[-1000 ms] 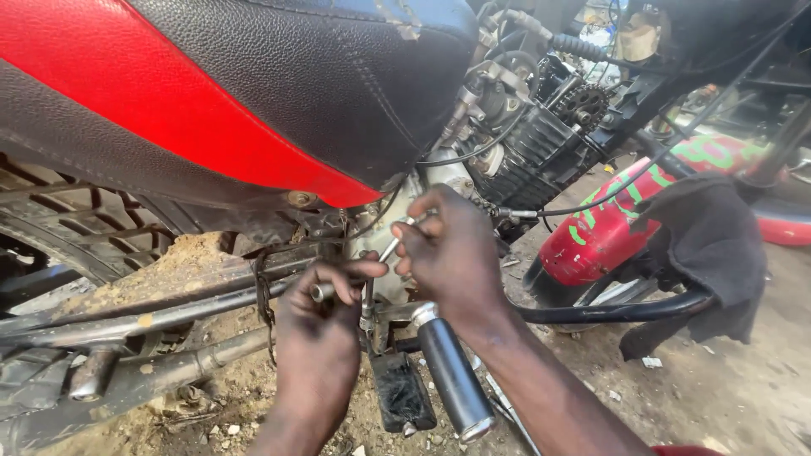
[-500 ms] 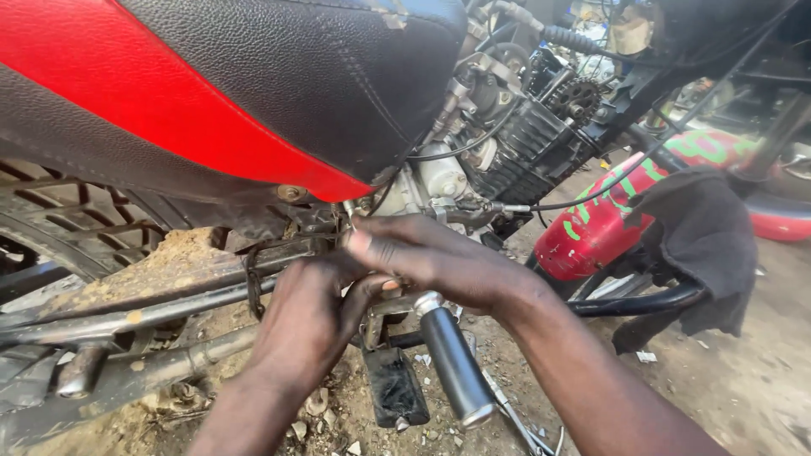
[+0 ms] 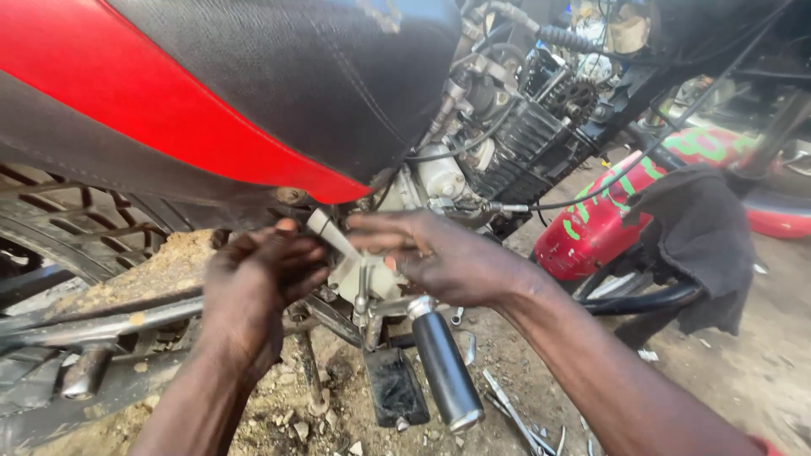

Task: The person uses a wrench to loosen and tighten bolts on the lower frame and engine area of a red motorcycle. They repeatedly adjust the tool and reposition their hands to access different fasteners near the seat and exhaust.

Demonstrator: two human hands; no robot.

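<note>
Over littered dirt ground [image 3: 760,371], a red-and-black motorcycle seat [image 3: 211,93] is filling the upper left. Mid-frame, the left hand [image 3: 253,287] and right hand [image 3: 439,257] are pinching fingers together around a pale metal bracket [image 3: 359,270], above a black cylindrical footpeg [image 3: 443,371].

Rear tyre [image 3: 59,228] half behind the seat [image 3: 279,84]

Under the red and black motorcycle seat [image 3: 253,93], the left hand [image 3: 258,283] and right hand [image 3: 439,253] meet at a pale metal bracket [image 3: 359,274], fingers closed around it. A black footpeg [image 3: 443,371] juts nearer, just right of them.
</note>
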